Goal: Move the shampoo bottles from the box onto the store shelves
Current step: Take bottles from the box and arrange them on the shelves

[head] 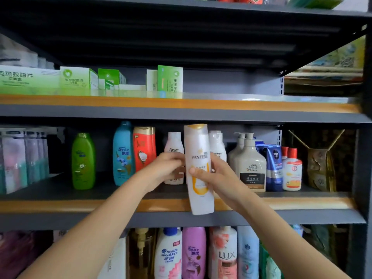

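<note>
A white shampoo bottle (198, 168) with a yellow label is held upright, slightly tilted, in front of the middle shelf (80, 205), its base below the shelf's orange front edge. It is gripped by the right hand (213, 176), thumb across the label and fingers curled behind. The left hand (167, 168) is raised just left of the bottle, fingers bent towards a small white bottle (174, 146) standing on the shelf; whether that one is gripped cannot be told.

The right hand (213, 174) grips a white Pantene bottle (199, 170) before the middle shelf (80, 205).
</note>
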